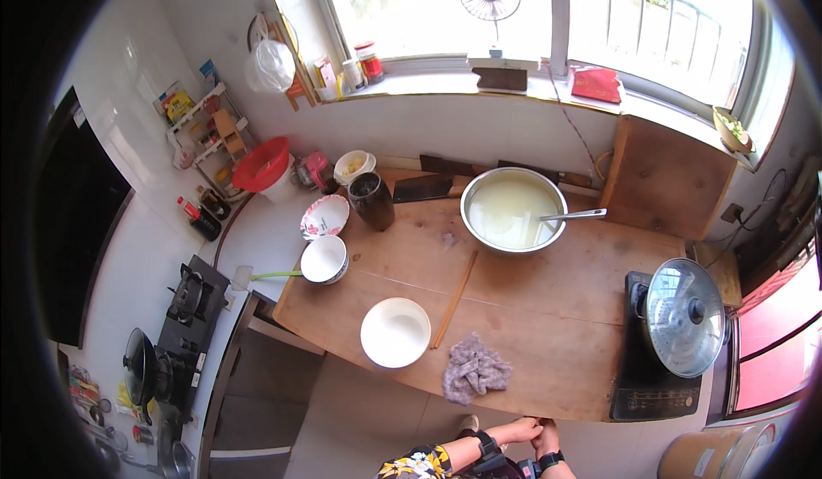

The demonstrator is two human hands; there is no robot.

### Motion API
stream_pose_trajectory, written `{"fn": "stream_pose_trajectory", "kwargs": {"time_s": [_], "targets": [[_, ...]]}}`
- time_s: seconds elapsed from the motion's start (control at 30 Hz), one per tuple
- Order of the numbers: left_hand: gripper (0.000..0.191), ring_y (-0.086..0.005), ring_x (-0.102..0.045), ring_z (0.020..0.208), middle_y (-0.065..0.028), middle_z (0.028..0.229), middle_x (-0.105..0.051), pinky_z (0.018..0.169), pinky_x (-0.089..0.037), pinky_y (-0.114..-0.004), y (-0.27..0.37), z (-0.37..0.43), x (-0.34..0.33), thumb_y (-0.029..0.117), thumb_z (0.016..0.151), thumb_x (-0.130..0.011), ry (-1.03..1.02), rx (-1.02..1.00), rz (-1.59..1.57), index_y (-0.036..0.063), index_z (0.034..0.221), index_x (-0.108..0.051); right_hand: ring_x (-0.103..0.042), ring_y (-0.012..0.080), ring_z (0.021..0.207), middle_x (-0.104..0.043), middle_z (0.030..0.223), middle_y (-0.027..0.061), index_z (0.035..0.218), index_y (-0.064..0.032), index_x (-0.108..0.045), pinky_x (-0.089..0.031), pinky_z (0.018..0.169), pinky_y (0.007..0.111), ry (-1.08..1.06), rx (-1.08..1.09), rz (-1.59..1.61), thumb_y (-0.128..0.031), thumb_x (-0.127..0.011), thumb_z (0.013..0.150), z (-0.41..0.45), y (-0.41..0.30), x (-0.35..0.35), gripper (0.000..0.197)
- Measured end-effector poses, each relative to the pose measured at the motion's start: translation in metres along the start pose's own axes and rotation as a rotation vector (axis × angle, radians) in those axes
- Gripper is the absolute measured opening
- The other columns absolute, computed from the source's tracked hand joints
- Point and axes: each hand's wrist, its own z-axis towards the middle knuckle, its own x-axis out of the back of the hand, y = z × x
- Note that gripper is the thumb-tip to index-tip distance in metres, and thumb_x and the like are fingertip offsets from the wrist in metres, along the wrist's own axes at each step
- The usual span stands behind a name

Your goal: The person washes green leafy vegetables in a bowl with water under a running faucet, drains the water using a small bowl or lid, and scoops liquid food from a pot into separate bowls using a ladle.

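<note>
My left hand [524,429] and my right hand [547,437] are together just in front of the wooden table's [546,363] near edge. The fingers look curled, and I cannot tell whether anything is between them. Close by to the left lies a crumpled purple-grey cloth [476,370]. Further left is an empty white bowl [395,332], with a pair of wooden chopsticks [454,299] beside it. Toward the back stands a steel basin [507,243] of pale, milky liquid, and a metal-handled utensil [587,214] rests in it.
To the right, a pan with a glass lid [684,318] sits on an induction cooker [655,402]. A dark jar [371,203], patterned bowls [324,259] and a cleaver [422,188] occupy the back left. A gas hob [183,344] is far left. A wooden board [668,174] leans at back right.
</note>
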Motion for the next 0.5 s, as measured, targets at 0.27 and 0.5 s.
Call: {"fn": "stream_pose_trajectory", "kwargs": {"time_s": [0.27,0.5], "targets": [[0.023,-0.01,-0.049,0.088,-0.0037,0.093,-0.055,0.08,-0.04,-0.024,0.063,-0.063,0.055,0.017,0.087,-0.041,-0.032,0.067,-0.18,0.0005,0.099,-0.052,-0.055,0.0229,0.085,-0.055,0.094,0.0103,0.1,-0.0025,-0.049,-0.047,0.074,0.035,-0.313,-0.13,-0.135,-0.022,-0.037,0.087,-0.092,-0.068,-0.064,0.027],[0.02,-0.0102,-0.051,0.085,-0.0043,0.092,-0.055,0.077,-0.043,-0.025,0.111,-0.064,0.139,0.01,0.085,-0.042,0.229,-0.205,-0.318,0.001,0.102,-0.05,-0.056,0.0158,0.082,-0.055,0.094,0.0083,0.1,-0.0012,-0.05,-0.046,0.072,0.027,-0.44,0.124,-0.106,-0.022,-0.04,0.087,-0.082,-0.129,-0.173,0.026]]}}
